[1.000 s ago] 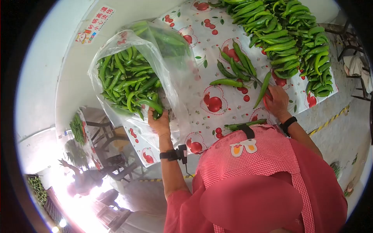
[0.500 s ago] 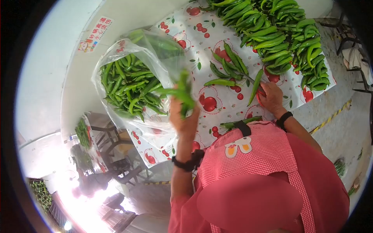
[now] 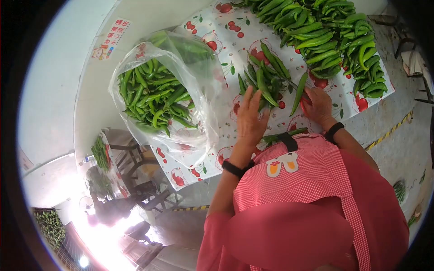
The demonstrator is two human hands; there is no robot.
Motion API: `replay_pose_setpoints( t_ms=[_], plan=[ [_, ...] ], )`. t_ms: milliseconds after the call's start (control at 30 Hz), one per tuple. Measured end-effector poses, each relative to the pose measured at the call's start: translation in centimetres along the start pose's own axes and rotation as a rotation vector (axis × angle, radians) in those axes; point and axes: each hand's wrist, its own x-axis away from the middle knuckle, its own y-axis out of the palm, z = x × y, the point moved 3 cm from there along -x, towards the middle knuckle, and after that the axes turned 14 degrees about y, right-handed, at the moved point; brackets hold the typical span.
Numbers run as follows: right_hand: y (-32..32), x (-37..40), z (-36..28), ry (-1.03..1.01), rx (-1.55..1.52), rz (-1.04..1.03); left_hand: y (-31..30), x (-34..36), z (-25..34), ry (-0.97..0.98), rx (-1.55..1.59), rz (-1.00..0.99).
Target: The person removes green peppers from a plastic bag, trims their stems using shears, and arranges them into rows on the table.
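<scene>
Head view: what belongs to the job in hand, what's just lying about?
Likely the job:
- left hand
- right hand
- red-handled tool
- loose peppers mid-table
- clear bag
- bagged peppers
- peppers in rows

Likely just around:
- wall sign
- pale cloth, far right
- greens on floor

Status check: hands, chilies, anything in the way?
Left hand open at near edge of small green chili pile, contact unclear. Right hand gripping red-handled tool. Possibly in the way: single green chili overlapping tool in view.

Left hand (image 3: 251, 119), fingers spread, is beside loose long green peppers (image 3: 263, 86); right hand (image 3: 318, 106) grips a red-handled metal tool (image 3: 304, 107).
</scene>
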Motion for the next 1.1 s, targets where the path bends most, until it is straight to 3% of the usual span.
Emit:
replay_pose_setpoints(
  t_ms=[67,100,200,233,300,433,500,567,667,733,867,1000,1100],
  plan=[
    [0.0,-0.1,0.0,-0.018,0.003,0.021,-2.4,0.6,-0.8,-0.011,-0.039,0.132],
    [0.0,-0.2,-0.2,0.002,0.000,-0.014,-4.5,0.4,-0.8,0.114,-0.209,0.262],
    [0.0,0.4,-0.1,0.017,0.024,-0.022,-8.8,2.8,-5.6,-0.113,-0.241,0.486],
    [0.0,0.3,0.1,-0.023,0.019,0.012,-10.0,2.2,-5.2,-0.193,-0.119,0.580],
    [0.5,0.2,0.7,-0.010,0.005,-0.029,-10.5,2.9,-8.8,-0.339,-0.069,0.576],
    [-0.1,-0.3,0.2,-0.010,0.031,-0.026,-10.3,3.4,-12.6,-0.275,-0.260,0.431],
    [-0.6,-0.9,-0.3,0.100,0.108,-0.254,-10.0,3.9,-13.4,-0.289,-0.284,0.577],
    [-3.1,-1.9,-2.1,0.085,0.212,-0.328,-10.3,2.5,-9.8,-0.349,-0.226,0.593],
    [-4.9,-2.2,-3.8,0.020,0.405,-0.444,-9.8,1.4,-6.2,-0.170,-0.145,0.584],
    [-5.7,-2.0,-3.1,0.096,0.504,-0.467,-8.7,0.7,-4.3,-0.080,-0.119,0.573],
    [-7.5,0.4,-2.3,0.122,0.512,-0.452,-6.4,-0.2,-1.0,0.068,-0.058,0.516],
    [-8.6,1.8,-0.7,0.191,0.413,-0.425,-4.0,-0.1,-0.9,-0.093,0.135,0.331],
    [-9.5,3.0,0.7,0.293,0.333,-0.403,-2.0,-0.8,-0.3,0.012,0.111,0.283]
  ],
)
